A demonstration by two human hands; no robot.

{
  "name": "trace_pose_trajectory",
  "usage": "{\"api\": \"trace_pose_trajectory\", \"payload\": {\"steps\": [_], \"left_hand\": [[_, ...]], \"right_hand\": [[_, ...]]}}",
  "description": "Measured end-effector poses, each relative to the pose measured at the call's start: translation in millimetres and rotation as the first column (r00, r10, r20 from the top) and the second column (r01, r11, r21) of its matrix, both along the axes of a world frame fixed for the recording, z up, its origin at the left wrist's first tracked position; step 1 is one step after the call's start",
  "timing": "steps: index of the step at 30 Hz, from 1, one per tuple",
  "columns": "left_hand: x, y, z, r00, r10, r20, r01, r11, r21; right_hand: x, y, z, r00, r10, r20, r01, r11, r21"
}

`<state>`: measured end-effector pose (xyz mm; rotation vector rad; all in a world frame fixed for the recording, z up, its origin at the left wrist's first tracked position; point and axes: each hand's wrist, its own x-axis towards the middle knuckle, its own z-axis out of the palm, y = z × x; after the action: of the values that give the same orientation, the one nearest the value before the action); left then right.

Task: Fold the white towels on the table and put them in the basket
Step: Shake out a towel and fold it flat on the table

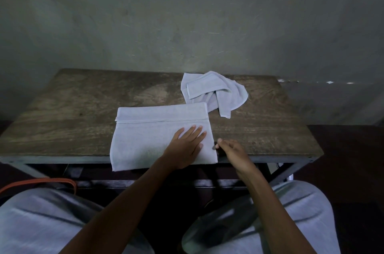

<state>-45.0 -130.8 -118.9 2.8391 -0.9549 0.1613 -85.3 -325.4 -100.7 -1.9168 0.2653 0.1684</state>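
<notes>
right hand [232, 154]: hold on folded towel [145, 139] edge unclear | orange band [52, 180] cut off (left edge)

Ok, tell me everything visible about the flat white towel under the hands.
The flat white terry towel is a soft folded rectangle with a hemmed band turned over along its far edge. It lies on the worn wooden table, near edge overhanging the front. The left hand presses flat on its right part; the right hand appears to pinch its right edge.

No legible text or labels anywhere.
</notes>
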Motion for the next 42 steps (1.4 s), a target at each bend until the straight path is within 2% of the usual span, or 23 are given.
{"api": "trace_pose_trajectory", "payload": {"steps": [3,6,8,10,11,14,18,22,24,27,28,30,32,35,39,42], "left_hand": [[0.6,-0.1,1.1,1.000,-0.002,-0.023,0.002,1.000,0.012],[0.0,0.0,1.4,1.000,0.005,-0.025,-0.004,1.000,0.023],[-0.6,0.2,1.9,1.000,0.010,-0.028,-0.009,1.000,0.027],[-1.2,0.2,2.8,0.999,0.014,-0.052,-0.012,0.999,0.031],[-1.0,1.2,3.7,0.998,0.008,-0.067,-0.006,1.000,0.029],[3.1,15.2,5.6,0.994,0.015,-0.105,-0.020,0.999,-0.049],[6.7,66.9,0.0,0.981,0.158,0.111,-0.132,0.969,-0.210],[14.2,129.0,8.6,0.897,0.389,0.212,-0.326,0.904,-0.276],[20.1,158.9,14.5,0.857,0.479,0.192,-0.430,0.869,-0.245],[31.6,190.9,20.6,0.846,0.520,0.117,-0.506,0.853,-0.128],[36.7,198.6,21.1,0.856,0.508,0.095,-0.499,0.860,-0.109],[46.8,209.5,22.7,0.895,0.444,0.039,-0.435,0.890,-0.134],[56.1,218.7,23.5,0.935,0.353,0.024,-0.344,0.924,-0.167],[69.6,224.6,25.3,0.966,0.259,0.028,-0.250,0.952,-0.179],[79.1,226.4,32.5,0.993,0.108,0.047,-0.105,0.992,-0.077],[85.8,228.2,60.6,0.987,0.117,0.111,-0.114,0.993,-0.032]], "right_hand": [[-2.1,-2.6,-0.8,1.000,-0.023,-0.005,0.023,1.000,-0.018],[-7.9,-4.1,-1.6,0.993,-0.026,0.115,0.036,0.996,-0.086],[-14.6,-4.6,-5.7,0.978,0.099,0.183,-0.037,0.949,-0.313],[-23.1,-4.9,-10.1,0.945,0.253,0.207,-0.098,0.822,-0.560],[-25.8,-5.8,-12.0,0.928,0.290,0.236,-0.087,0.781,-0.618],[-20.2,-12.7,-5.1,0.932,0.218,0.291,0.014,0.778,-0.628],[15.0,-7.3,14.9,0.940,0.174,0.294,0.077,0.730,-0.679],[64.5,14.4,31.4,0.868,0.335,0.366,0.046,0.680,-0.732],[87.0,25.6,30.7,0.795,0.485,0.363,0.035,0.562,-0.826],[112.1,34.8,26.4,0.698,0.686,0.204,0.065,0.223,-0.973],[118.7,35.3,24.8,0.668,0.729,0.150,0.070,0.139,-0.988],[128.9,32.0,22.2,0.628,0.773,0.088,0.071,0.055,-0.996],[134.7,29.2,21.0,0.621,0.780,0.073,0.042,0.060,-0.997],[139.1,24.9,16.3,0.622,0.778,0.094,0.003,0.117,-0.993],[142.9,21.0,19.3,0.665,0.729,0.161,-0.097,0.298,-0.950],[151.8,22.7,46.7,0.725,0.654,0.218,-0.082,0.396,-0.915]]}}
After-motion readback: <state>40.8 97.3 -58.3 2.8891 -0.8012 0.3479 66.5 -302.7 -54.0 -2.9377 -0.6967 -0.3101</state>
